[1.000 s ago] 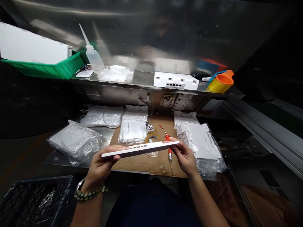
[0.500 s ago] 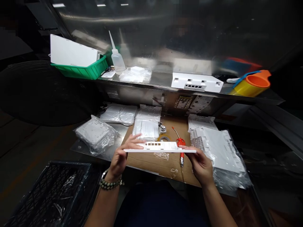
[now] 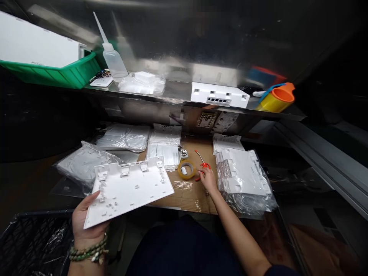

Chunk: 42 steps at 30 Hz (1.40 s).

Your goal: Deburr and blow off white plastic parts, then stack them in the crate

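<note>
A white plastic panel (image 3: 135, 188), its clips and posts facing up, is tilted in my left hand (image 3: 87, 218), which grips its left corner with the thumb on top. My right hand (image 3: 207, 179) is at the red air gun (image 3: 204, 165) on the cardboard, fingers bent at its handle; whether they have closed on it is hard to see. Just left of that hand lies a roll of yellowish tape (image 3: 186, 169), with a small round metal item (image 3: 183, 152) behind it.
Bagged white panels (image 3: 244, 172) are stacked at the right, more (image 3: 123, 137) at the back left. The metal shelf (image 3: 178, 92) above holds a green bin (image 3: 57, 74), a squeeze bottle (image 3: 114, 63), a white housing (image 3: 220, 95) and an orange-yellow cup (image 3: 277, 97). A black crate (image 3: 37, 241) stands lower left.
My right hand has let go of the panel and moved to the air gun. My left hand has carried the panel left and turned its inner face up. The view has shifted right.
</note>
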### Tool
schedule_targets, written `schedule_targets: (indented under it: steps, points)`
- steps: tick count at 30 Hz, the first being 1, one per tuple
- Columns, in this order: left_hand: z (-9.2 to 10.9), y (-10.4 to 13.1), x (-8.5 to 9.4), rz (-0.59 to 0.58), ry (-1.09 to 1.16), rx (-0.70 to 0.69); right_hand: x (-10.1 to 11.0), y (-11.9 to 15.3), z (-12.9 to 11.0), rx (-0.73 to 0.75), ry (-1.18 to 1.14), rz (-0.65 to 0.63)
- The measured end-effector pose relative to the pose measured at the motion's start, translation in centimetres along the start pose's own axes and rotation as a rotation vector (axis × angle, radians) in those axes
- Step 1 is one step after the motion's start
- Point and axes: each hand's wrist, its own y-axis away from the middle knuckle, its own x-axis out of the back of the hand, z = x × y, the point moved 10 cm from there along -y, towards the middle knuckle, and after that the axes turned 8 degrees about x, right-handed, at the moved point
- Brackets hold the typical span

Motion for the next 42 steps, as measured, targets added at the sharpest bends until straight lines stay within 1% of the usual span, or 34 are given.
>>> schedule_targets:
  steps: [1,2,3,5,7,9,10,12,15,18,20,24,28,31,33,35,36,37,38,39,40,41,42]
  points:
    - [0.9,0.4,-0.3,-0.009,-0.011,-0.078,-0.6,-1.1,0.9,-0.038,0.034,-0.020]
    - [1.5,0.7,-0.6,-0.001,-0.035,-0.146,-1.4,-2.1,1.3,-0.063,0.064,-0.051]
    - [1.8,0.9,-1.0,0.009,-0.067,-0.183,-2.4,-3.1,1.2,-0.075,0.088,-0.090]
    - [1.5,0.6,-1.5,0.045,-0.118,-0.190,-4.9,-4.8,0.2,-0.088,0.131,-0.173]
    - [1.2,0.2,-1.7,0.070,-0.133,-0.190,-7.2,-5.9,-1.2,-0.101,0.171,-0.243]
    - [1.0,-0.1,-1.7,0.074,-0.122,-0.194,-8.4,-6.3,-2.2,-0.113,0.203,-0.284]
    - [0.9,-0.2,-1.6,0.081,-0.117,-0.187,-8.5,-6.4,-2.5,-0.113,0.213,-0.292]
    - [1.1,0.0,-1.2,0.107,-0.114,-0.193,-7.6,-6.5,-2.6,-0.106,0.223,-0.282]
    - [1.7,0.6,-0.6,0.163,-0.115,-0.210,-4.4,-7.1,-2.3,-0.092,0.230,-0.208]
    - [1.7,0.7,-0.6,0.179,-0.119,-0.200,-1.5,-9.0,-2.7,-0.060,0.239,-0.117]
    - [1.4,0.4,-0.9,0.168,-0.119,-0.180,-0.7,-10.5,-3.3,-0.034,0.244,-0.091]
    - [0.5,-0.1,-2.2,0.129,-0.075,-0.143,-1.2,-12.7,-4.6,0.001,0.255,-0.103]
    - [-0.1,-0.2,-4.2,0.082,-0.003,-0.133,-1.3,-13.1,-5.0,0.019,0.245,-0.105]
    - [-0.4,-0.4,-6.3,0.004,0.006,-0.128,-0.4,-13.3,-5.0,0.026,0.198,-0.091]
    - [-0.7,-0.6,-7.7,-0.051,-0.015,-0.119,1.0,-13.3,-5.8,0.037,0.141,-0.054]
    - [-1.2,-0.8,-8.9,-0.091,-0.037,-0.108,3.0,-12.4,-7.9,0.073,0.062,0.010]
    - [-1.5,-0.9,-9.4,-0.106,-0.044,-0.098,4.1,-11.5,-9.6,0.104,0.022,0.044]
    - [-1.8,-1.0,-9.9,-0.116,-0.047,-0.088,5.2,-10.2,-11.8,0.158,-0.039,0.073]
    - [-2.2,-1.1,-10.3,-0.121,-0.048,-0.079,6.1,-8.6,-14.3,0.220,-0.099,0.090]
    - [-2.6,-1.1,-10.7,-0.126,-0.051,-0.075,7.0,-6.7,-17.3,0.316,-0.185,0.099]
    - [-2.9,-1.1,-11.1,-0.130,-0.056,-0.076,8.0,-4.5,-20.9,0.481,-0.379,0.107]
    - [-3.3,-1.1,-11.5,-0.138,-0.065,-0.074,8.9,-2.3,-23.8,0.602,-0.530,0.109]
    - [-3.8,-1.0,-12.0,-0.151,-0.076,-0.067,9.6,-0.5,-26.1,0.673,-0.616,0.122]
